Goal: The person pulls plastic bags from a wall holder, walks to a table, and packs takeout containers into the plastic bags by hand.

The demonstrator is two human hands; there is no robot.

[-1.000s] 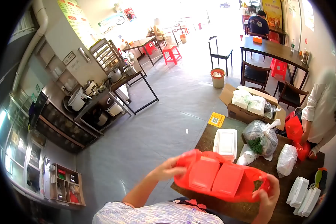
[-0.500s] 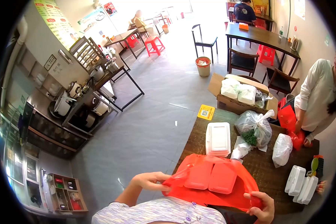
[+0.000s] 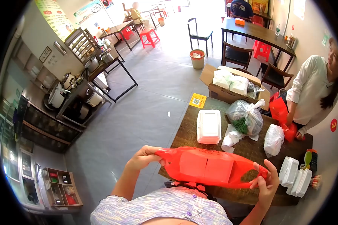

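A red plastic bag (image 3: 172,161) is stretched between my two hands at the near edge of the table. Inside it, two rectangular takeaway boxes (image 3: 193,165) lie side by side, showing through the thin plastic. My left hand (image 3: 144,156) pinches the bag's left end. At the other end, my right hand (image 3: 266,182) is closed on a gathered handle, with some fingers raised. Just beyond the bag stands a stack of white takeaway boxes (image 3: 209,125). Crumpled white paper (image 3: 232,138) sits beside a knotted clear bag (image 3: 248,116) with something green in it.
The dark wooden table (image 3: 187,127) also carries a white bag (image 3: 274,140), foam boxes (image 3: 294,176) and a yellow QR card (image 3: 197,100). Behind it, a cardboard box (image 3: 229,93) holds white bags. At the right, a person in white (image 3: 311,82) handles another red bag (image 3: 278,111).
Both hands have lifted and pulled the red bag's ends outward, so it now stretches over the two boxes. The view has shifted slightly, and the person at the right shows more.
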